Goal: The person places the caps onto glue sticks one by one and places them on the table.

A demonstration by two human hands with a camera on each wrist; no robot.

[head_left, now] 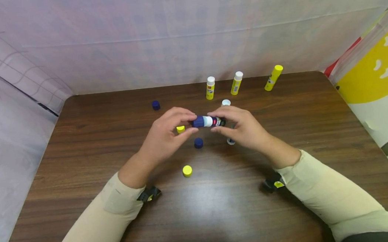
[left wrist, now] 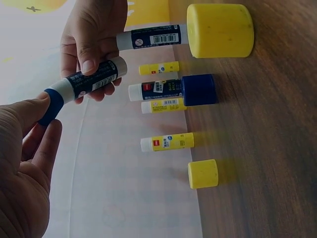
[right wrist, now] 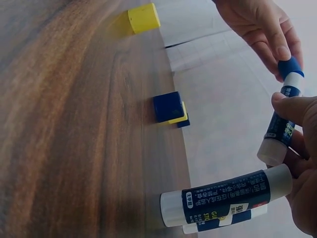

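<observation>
Over the table, a navy-and-white glue stick [head_left: 215,121] is held level between both hands. My left hand [head_left: 163,136] pinches the blue cap [head_left: 199,121] at its left end between thumb and fingers. White shows between the cap and the navy label. My right hand [head_left: 246,127] grips the body near the other end, with the thumb along it in the left wrist view. Two more navy glue sticks stand uncapped by the right hand, which partly hides them; one navy glue stick [right wrist: 225,198] appears large in the right wrist view.
Loose blue caps [head_left: 156,105] [head_left: 198,143] and yellow caps [head_left: 187,171] [head_left: 180,129] lie about the table's middle and left. Two yellow glue sticks with white tops [head_left: 210,87] [head_left: 236,83] and a yellow-capped one [head_left: 273,78] stand along the back edge, before a pale curtain [head_left: 175,37].
</observation>
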